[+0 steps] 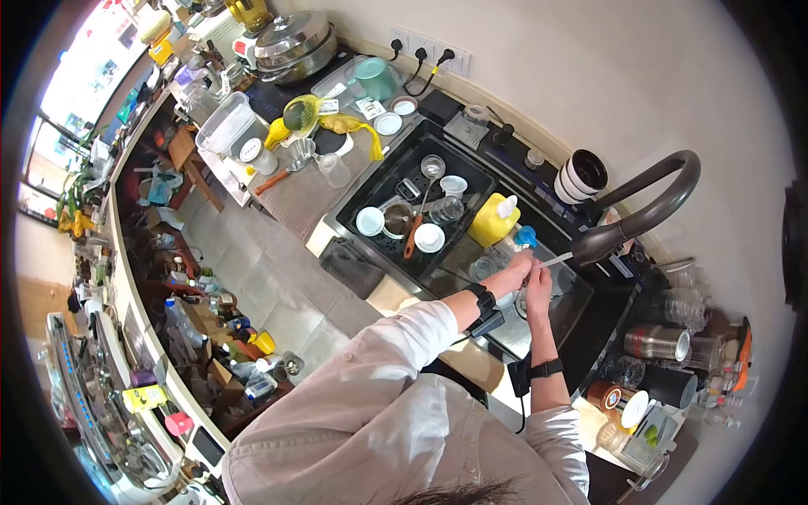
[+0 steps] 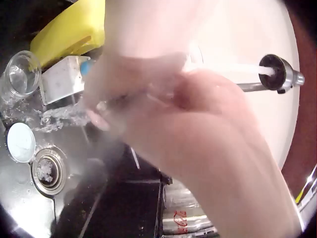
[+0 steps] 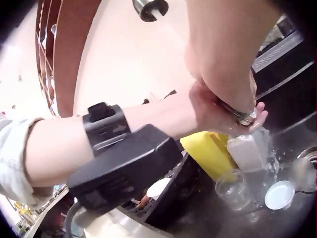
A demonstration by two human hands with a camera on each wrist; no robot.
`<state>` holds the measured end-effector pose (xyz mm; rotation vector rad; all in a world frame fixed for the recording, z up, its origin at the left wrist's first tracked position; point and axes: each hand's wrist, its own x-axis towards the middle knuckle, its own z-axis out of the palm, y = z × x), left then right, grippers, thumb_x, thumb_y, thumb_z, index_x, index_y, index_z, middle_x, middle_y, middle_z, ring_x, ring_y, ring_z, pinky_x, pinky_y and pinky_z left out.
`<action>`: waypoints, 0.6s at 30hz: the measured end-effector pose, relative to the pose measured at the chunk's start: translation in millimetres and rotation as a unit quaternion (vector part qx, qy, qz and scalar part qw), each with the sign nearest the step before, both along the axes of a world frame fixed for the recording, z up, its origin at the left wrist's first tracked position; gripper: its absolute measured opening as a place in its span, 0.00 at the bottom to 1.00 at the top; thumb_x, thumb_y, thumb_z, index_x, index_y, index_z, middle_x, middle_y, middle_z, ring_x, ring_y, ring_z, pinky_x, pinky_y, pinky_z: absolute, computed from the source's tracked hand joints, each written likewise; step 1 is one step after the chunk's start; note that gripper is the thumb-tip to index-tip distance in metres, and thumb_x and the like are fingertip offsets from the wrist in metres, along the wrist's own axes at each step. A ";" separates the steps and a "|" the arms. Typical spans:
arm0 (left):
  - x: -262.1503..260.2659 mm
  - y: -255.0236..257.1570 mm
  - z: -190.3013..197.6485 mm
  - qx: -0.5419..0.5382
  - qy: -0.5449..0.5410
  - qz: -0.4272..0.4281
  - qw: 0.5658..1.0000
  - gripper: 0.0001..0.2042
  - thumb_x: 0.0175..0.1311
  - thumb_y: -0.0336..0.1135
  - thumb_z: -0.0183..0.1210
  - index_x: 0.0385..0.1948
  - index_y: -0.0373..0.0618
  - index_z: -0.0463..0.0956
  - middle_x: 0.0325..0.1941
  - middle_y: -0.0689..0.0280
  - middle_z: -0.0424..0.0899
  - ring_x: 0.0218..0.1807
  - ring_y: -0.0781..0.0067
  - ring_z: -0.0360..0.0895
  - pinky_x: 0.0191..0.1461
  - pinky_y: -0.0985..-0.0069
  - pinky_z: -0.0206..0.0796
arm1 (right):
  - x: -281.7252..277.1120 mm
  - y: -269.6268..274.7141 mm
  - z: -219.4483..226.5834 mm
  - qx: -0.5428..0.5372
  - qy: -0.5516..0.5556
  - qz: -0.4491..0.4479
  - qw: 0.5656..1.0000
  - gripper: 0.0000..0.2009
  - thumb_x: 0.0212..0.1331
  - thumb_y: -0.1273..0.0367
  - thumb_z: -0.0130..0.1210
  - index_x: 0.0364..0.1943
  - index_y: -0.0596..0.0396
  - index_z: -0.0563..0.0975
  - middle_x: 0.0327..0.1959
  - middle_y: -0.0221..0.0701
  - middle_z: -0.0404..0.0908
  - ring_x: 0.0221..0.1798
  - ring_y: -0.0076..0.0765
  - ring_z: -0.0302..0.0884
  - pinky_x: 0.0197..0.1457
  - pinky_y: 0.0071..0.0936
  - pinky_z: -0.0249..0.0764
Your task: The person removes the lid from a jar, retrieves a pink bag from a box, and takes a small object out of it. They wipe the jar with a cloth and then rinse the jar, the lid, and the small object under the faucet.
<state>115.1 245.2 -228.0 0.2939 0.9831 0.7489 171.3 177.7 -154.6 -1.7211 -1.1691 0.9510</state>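
Note:
Over the sink (image 1: pixel 572 324), my left hand (image 1: pixel 520 268) and right hand (image 1: pixel 539 293) are pressed together under a running water stream (image 1: pixel 555 259). Both grip a small shiny thing (image 3: pixel 243 118) with a rounded edge; my palms hide most of it, so I cannot tell its kind. Left fingertips (image 3: pixel 262 118) stick out past it in the right wrist view. Water splashes below onto a whitish translucent block-shaped container (image 3: pixel 247 151). Near it stand a clear glass jar (image 3: pixel 233 191) and a white round lid (image 3: pixel 280 195). The left wrist view is blurred around my fingers.
A dark faucet (image 1: pixel 631 219) arches over the hands. Left of them stand a yellow pump bottle (image 1: pixel 494 222) and a black tray (image 1: pixel 353 189) with lids, a ladle and jars. Stacked bowls (image 1: pixel 581 177) sit behind; cups and a steel tumbler (image 1: pixel 656 343) crowd the right. The drain (image 2: pixel 48 171) lies beside the lid.

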 end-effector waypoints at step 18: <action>9.0 -31.4 15.8 0.176 0.170 0.027 0.969 0.12 0.68 0.42 0.42 0.37 0.47 0.71 0.29 0.68 0.73 0.30 0.75 0.68 0.38 0.77 0.63 | 3.4 -9.2 -7.9 -0.074 -0.314 -0.016 0.946 0.27 0.70 0.54 0.39 0.30 0.66 0.79 0.28 0.60 0.78 0.34 0.66 0.79 0.39 0.56 0.72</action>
